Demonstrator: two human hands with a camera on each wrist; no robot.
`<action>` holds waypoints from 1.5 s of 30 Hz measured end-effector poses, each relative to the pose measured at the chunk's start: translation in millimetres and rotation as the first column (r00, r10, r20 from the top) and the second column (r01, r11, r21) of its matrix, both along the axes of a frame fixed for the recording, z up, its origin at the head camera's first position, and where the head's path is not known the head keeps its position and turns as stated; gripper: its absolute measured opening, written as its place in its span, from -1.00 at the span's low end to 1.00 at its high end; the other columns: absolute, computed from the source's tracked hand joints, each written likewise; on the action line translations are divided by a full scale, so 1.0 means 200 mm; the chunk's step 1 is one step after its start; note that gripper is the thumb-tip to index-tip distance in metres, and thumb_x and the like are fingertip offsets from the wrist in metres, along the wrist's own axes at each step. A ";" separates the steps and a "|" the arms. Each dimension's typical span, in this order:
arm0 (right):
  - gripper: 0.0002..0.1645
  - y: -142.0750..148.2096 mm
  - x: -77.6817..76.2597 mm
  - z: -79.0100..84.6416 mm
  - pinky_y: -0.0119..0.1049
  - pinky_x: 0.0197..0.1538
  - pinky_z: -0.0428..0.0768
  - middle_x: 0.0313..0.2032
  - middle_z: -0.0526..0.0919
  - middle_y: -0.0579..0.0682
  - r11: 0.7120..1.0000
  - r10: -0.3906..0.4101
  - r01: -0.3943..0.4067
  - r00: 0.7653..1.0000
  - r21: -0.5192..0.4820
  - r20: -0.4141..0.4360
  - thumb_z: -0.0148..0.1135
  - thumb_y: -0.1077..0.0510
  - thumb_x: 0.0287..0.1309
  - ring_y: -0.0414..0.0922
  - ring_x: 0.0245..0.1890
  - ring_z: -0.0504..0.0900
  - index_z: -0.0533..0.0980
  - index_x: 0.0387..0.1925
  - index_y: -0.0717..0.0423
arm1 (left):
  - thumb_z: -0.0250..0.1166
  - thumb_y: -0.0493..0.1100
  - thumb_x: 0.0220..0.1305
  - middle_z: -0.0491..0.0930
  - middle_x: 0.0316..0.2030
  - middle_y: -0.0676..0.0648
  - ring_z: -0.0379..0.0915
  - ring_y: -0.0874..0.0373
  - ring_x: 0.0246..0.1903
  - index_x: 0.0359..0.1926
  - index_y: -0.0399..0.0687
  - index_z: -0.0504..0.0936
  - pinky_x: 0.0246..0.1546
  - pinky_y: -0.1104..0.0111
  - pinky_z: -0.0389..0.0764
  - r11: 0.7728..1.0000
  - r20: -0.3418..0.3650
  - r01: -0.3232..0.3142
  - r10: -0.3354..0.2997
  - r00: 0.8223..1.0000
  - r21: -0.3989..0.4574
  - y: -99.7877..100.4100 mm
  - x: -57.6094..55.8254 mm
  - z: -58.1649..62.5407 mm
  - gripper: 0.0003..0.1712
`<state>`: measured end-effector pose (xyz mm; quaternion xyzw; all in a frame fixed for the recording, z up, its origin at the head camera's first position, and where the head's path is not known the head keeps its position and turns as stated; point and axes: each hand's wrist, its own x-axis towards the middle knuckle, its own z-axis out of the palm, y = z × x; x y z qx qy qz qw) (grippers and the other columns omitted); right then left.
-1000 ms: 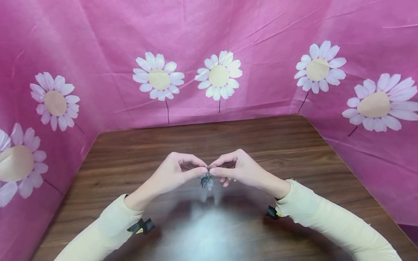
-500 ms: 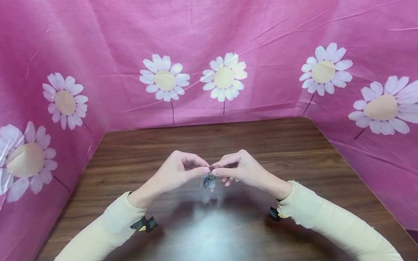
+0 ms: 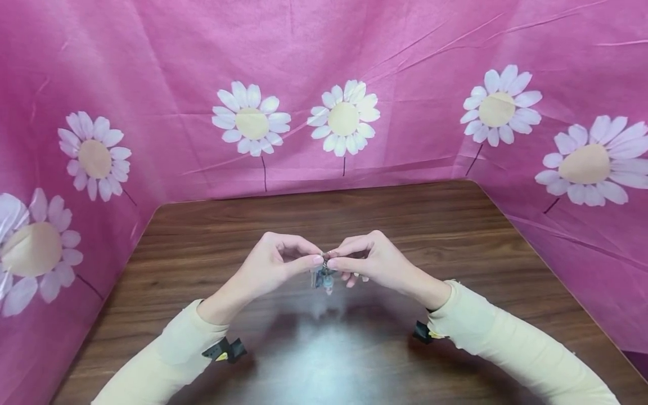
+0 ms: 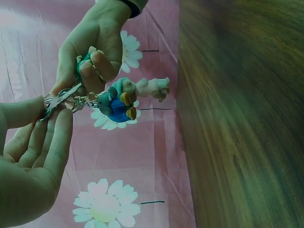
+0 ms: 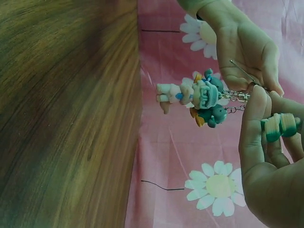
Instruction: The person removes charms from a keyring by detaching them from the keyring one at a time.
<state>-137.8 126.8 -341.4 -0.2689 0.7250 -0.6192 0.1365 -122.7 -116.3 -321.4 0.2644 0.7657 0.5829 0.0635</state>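
Note:
Over the middle of the table, both hands pinch a keychain (image 3: 326,279) between thumbs and fingertips. My left hand (image 3: 275,261) grips it from the left, right at the metal keys (image 4: 59,102) and the ring. From the other side my right hand (image 3: 377,261) pinches at the ring, thumb nearly meeting the left thumb. Small figurines dangle on short chains: one with a blue body (image 4: 118,108) and a pale one with a mint-green top (image 5: 207,95). A green and cream charm (image 5: 280,126) lies against the curled fingers of the right hand. The ring itself is mostly hidden by fingertips.
A brown wood-grain table (image 3: 243,225) lies beneath the hands. Pink cloth with white daisies (image 3: 435,45) hangs around its back and sides. Dark wrist mounts (image 3: 223,350) sit at both pale sleeves.
Both hands stay together at nearly the same place. The dangling bunch has turned slightly, and a thin key shows at its left side. The head view has shifted a little.

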 end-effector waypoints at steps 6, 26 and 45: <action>-0.82 0.01 0.00 0.01 0.12 -0.47 0.72 -0.32 0.69 0.25 1.000 -0.003 0.004 1.000 -0.020 0.026 0.47 0.21 0.19 0.02 -0.55 0.65 0.78 -0.14 0.07 | 0.46 -0.20 0.26 0.77 -0.35 -0.02 0.70 0.04 -0.37 -0.19 -0.09 0.80 -0.27 0.24 0.75 1.000 0.013 -0.010 0.010 1.000 0.028 0.00 0.00 0.02 -0.88; -0.84 0.04 -0.03 0.06 -0.22 -0.59 0.64 -0.43 0.64 0.33 1.000 -0.022 0.021 0.998 0.019 0.051 0.41 0.13 0.28 0.00 -0.60 0.65 0.72 -0.14 0.07 | 0.39 -0.23 0.35 0.76 -0.27 -0.08 0.71 0.05 -0.28 -0.11 -0.13 0.76 -0.21 0.17 0.77 0.997 0.036 0.073 -0.074 0.997 0.038 0.01 -0.04 0.00 -0.86; -0.77 0.04 -0.03 0.06 0.14 -0.39 0.74 -0.32 0.72 0.32 1.000 -0.002 0.002 0.993 -0.003 0.119 0.41 0.13 0.27 -0.07 -0.57 0.68 0.71 -0.09 0.14 | 0.44 -0.20 0.30 0.77 -0.33 0.06 0.64 0.14 -0.38 -0.19 -0.05 0.82 -0.40 0.38 0.66 0.996 -0.114 0.043 -0.051 0.992 -0.074 0.00 -0.06 0.03 -0.91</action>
